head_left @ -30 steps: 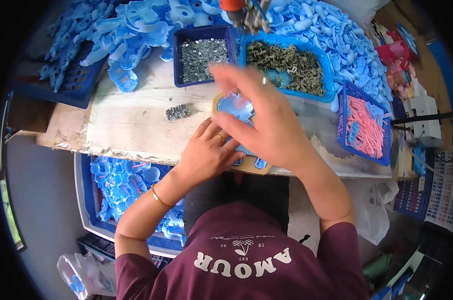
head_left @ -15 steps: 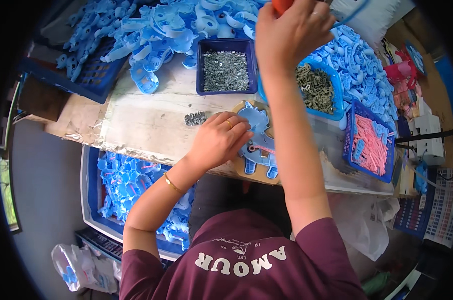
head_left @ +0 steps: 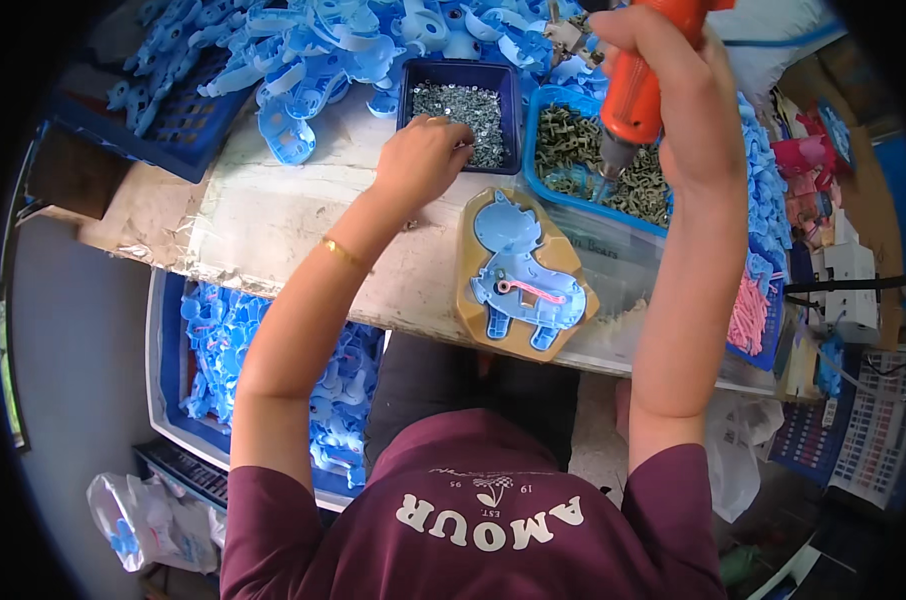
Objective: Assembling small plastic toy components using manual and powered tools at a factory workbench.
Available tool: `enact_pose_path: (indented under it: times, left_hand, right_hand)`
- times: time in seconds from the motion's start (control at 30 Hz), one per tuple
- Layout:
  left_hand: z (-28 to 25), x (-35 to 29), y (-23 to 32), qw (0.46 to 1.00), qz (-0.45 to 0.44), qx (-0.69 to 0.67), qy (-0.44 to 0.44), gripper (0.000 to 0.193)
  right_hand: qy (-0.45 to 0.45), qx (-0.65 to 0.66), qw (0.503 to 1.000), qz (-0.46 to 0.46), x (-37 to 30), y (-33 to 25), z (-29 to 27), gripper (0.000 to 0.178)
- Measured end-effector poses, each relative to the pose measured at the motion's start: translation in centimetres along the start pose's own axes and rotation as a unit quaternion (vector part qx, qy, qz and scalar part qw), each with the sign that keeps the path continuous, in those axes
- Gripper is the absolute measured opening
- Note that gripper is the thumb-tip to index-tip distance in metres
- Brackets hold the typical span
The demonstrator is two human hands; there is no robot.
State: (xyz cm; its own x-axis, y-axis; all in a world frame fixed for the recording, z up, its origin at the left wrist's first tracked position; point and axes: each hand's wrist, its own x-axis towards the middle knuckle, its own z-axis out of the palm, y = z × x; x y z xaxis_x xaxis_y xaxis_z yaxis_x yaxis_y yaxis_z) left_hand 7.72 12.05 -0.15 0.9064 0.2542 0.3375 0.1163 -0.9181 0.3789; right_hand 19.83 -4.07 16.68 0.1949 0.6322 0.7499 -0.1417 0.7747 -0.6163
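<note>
My left hand (head_left: 425, 160) is over the near rim of a dark blue tray (head_left: 406, 100) of small silvery metal pieces. Its fingers are bent and the fingertips hidden, so anything pinched there cannot be made out. Raised at the upper right, my right hand (head_left: 701, 115) grips an orange power screwdriver (head_left: 635, 95), its tip pointing down over a light blue basin (head_left: 543, 185) of grey-green metal parts. In front of me a light blue animal-shaped plastic shell (head_left: 518, 270) lies hollow side up in a tan holder (head_left: 470, 300). A pink strip (head_left: 538, 291) rests inside it.
Blue plastic shells (head_left: 313, 60) are heaped along the far side. A blue crate (head_left: 188, 135) stands far left. More shells fill a bin (head_left: 163, 370) below the table's left edge. At right is a basket of pink strips (head_left: 748, 315), partly behind my forearm.
My left hand has left the shell and moved up to the metal-piece tray. My right hand has come lower and rightward with the screwdriver, bringing it more into view. The shell is now uncovered.
</note>
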Motion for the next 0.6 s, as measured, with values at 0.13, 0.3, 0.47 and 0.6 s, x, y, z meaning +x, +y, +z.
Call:
enact_pose_path:
  times: [0.13, 0.3, 0.47, 0.6]
  left_hand:
    - [0.8, 2.0, -2.4, 0.997, -0.007, -0.044, -0.062, 0.016]
    - [0.6, 2.5, -2.1, 0.995, 0.036, 0.053, -0.078, 0.018]
    - [0.0, 1.4, -2.5, 0.996, 0.068, 0.058, -0.010, 0.015]
    - [-0.5, 0.6, -2.4, 0.994, 0.088, 0.054, 0.045, 0.015]
  right_hand:
    - [0.187, -0.277, 0.917, 0.217, 0.7, -1.7, 5.7, 0.034]
    - [0.176, -0.234, 0.928, 0.229, 0.1, -0.9, 5.4, 0.025]
    - [0.157, -0.270, 0.916, 0.252, 0.1, 0.7, 4.0, 0.023]
    - [0.030, -0.147, 0.977, 0.152, -0.4, 1.0, 3.1, 0.022]
